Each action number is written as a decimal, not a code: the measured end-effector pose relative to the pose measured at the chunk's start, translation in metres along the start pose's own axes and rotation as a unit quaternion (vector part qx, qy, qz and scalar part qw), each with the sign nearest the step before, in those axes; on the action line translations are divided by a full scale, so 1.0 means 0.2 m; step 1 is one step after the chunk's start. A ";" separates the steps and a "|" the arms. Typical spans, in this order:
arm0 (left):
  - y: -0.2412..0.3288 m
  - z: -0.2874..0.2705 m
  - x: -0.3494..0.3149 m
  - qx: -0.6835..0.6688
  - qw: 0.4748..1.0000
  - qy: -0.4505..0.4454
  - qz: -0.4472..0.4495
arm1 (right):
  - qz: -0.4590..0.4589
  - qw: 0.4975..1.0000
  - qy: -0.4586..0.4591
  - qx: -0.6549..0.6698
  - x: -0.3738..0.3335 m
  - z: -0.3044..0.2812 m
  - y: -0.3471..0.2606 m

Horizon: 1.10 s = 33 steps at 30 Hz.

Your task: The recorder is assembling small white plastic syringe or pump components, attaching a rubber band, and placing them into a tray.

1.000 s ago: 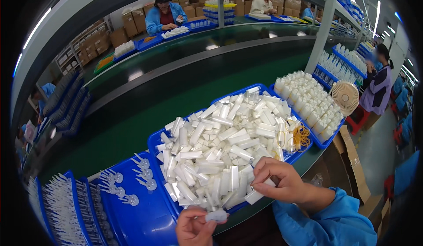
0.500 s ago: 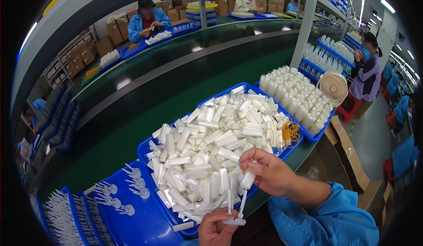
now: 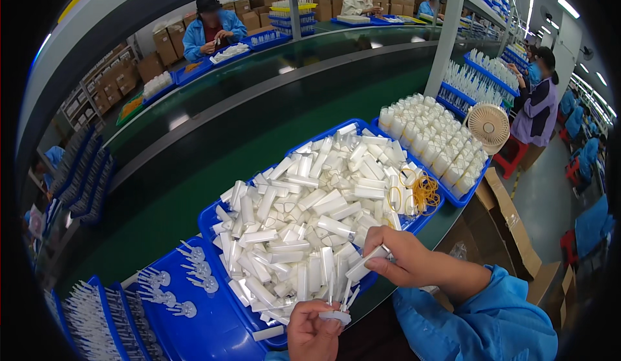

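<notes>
White pronged disc [image 3: 335,318], smooth oblong piece [image 3: 361,266]

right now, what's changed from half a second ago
The right hand has swung its white piece from steep to a flatter slant. The left hand has tipped the pronged disc, showing more of its round face. Both hands still hold; the pile looks unchanged.
</notes>
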<state>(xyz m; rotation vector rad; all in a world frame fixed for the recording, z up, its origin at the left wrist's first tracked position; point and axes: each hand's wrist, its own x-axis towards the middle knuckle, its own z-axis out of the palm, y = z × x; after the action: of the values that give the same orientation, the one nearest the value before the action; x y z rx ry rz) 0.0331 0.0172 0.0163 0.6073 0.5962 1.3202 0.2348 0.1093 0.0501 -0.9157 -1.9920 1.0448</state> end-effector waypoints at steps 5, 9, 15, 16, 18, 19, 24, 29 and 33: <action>-0.05 0.00 -0.03 0.027 0.999 -0.025 0.039 | 0.020 0.969 -0.019 0.247 -0.06 0.01 0.04; -0.03 0.03 -0.01 0.142 0.982 -0.044 0.118 | 0.010 0.986 -0.077 0.147 -0.06 -0.03 0.00; -0.07 -0.02 -0.03 0.163 0.977 -0.081 0.110 | -0.014 0.982 -0.101 0.160 -0.08 -0.02 -0.05; -0.07 -0.02 -0.03 0.164 0.977 -0.080 0.110 | -0.047 0.984 -0.095 0.144 -0.09 0.02 -0.04; -0.08 -0.03 -0.03 0.168 0.977 -0.079 0.110 | -0.114 0.984 -0.084 0.108 -0.09 0.11 -0.04; -0.08 -0.03 -0.03 0.180 0.972 -0.087 0.124 | -0.111 0.982 -0.094 0.120 -0.10 0.12 -0.03; -0.05 -0.02 -0.03 0.185 0.973 -0.070 0.122 | -0.091 0.988 -0.119 0.029 -0.02 0.01 -0.04; -0.05 -0.02 -0.02 0.154 0.973 -0.057 0.160 | -0.046 0.892 0.003 -0.450 0.23 -0.25 0.13; -0.04 0.02 -0.03 0.098 0.986 -0.066 0.117 | -0.043 0.858 -0.008 -0.511 0.26 -0.29 0.32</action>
<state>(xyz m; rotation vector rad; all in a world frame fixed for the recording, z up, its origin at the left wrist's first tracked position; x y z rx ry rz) 0.0395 0.0106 0.0135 0.9430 0.5610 1.4370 0.2730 0.2004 0.0321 -1.2938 -2.5678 -0.1727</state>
